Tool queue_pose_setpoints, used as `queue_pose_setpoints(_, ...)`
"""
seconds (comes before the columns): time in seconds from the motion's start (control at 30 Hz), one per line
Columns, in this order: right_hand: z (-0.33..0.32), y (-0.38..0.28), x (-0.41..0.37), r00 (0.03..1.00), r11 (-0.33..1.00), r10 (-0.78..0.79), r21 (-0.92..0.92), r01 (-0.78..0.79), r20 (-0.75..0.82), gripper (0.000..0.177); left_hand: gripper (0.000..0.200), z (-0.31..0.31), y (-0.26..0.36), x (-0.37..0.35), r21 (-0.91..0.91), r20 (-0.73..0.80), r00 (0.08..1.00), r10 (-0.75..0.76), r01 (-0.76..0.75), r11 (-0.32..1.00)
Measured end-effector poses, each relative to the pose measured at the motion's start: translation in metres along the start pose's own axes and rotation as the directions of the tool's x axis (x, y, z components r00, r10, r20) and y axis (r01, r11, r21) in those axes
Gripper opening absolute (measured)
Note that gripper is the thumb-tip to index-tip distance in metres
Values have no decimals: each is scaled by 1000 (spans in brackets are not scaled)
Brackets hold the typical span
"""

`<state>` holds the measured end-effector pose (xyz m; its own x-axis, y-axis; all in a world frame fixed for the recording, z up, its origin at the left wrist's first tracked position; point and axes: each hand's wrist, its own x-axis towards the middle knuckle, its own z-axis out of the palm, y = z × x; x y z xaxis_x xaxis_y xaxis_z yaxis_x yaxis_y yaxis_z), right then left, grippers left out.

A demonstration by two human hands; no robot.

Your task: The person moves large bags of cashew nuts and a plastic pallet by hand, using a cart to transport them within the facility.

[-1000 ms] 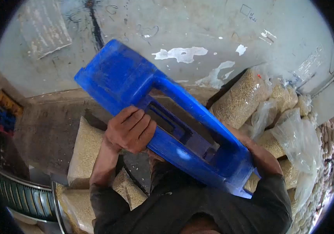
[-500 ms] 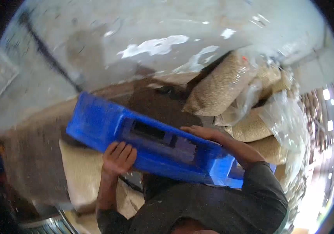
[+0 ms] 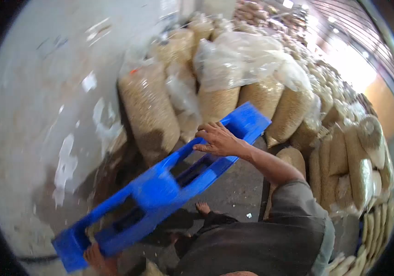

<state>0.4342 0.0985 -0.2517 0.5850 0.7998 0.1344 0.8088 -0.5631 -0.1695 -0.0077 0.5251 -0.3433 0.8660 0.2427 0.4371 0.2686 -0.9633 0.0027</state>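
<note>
A long blue plastic pallet (image 3: 155,188) is tilted up on edge in front of my body, running from lower left to upper right. My right hand (image 3: 217,139) rests on its upper edge near the right end, fingers apart over the rim. Low on the left, my left hand (image 3: 96,257) grips the pallet's bottom edge near the other end, its fingers curled round the rim. A bare foot (image 3: 203,208) shows on the floor below the pallet.
Filled clear sacks (image 3: 148,108) stand along the stained wall (image 3: 36,115), some under plastic sheeting (image 3: 240,57). More sacks (image 3: 351,161) are stacked at the right. Grey floor (image 3: 236,193) lies between the pallet and the right-hand sacks.
My view has swung right towards the sacks. The pallet has turned so its right end points up and its left end down. My left hand is now at its lower left end.
</note>
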Motion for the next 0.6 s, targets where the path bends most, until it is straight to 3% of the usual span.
queue_pose_setpoints(0.03,-6,31,-22,982,998,54,-21,-58,-180,52,77,-3,-3,2,-5,53,994,90,-90,996)
queue_pose_setpoints(0.1,-12,90,-58,945,982,169,-31,-185,-279,54,75,-11,21,10,24,83,991,103,-105,994)
queue_pose_setpoints(0.17,-11,143,-90,809,856,307,-226,-465,-502,61,74,-20,60,23,72,60,996,72,-76,995)
queue_pose_setpoints(0.2,-5,165,-104,800,855,312,-215,-471,-512,61,73,-21,80,29,89,41,997,60,-63,994)
queue_pose_setpoints(0.27,3,195,-122,733,759,550,-127,-639,-401,72,72,-18,116,36,107,20,999,33,-35,994)
queue_pose_setpoints(0.3,6,208,-127,751,778,542,-111,-618,-378,72,71,-17,130,38,112,16,1000,19,-21,993)
queue_pose_setpoints(0.37,2,218,-124,663,650,748,220,-727,-23,81,70,-12,151,38,115,12,1000,-4,3,993)
queue_pose_setpoints(0.4,1,220,-121,669,658,743,207,-724,-18,89,69,-9,163,43,118,15,1000,-14,12,993)
queue_pose_setpoints(0.53,-6,233,-120,800,771,600,256,-583,17,92,65,2,194,57,171,104,987,-121,102,980)
queue_pose_setpoints(0.6,-7,240,-116,817,768,574,305,-563,62,93,64,-1,225,76,96,146,970,-195,182,979)
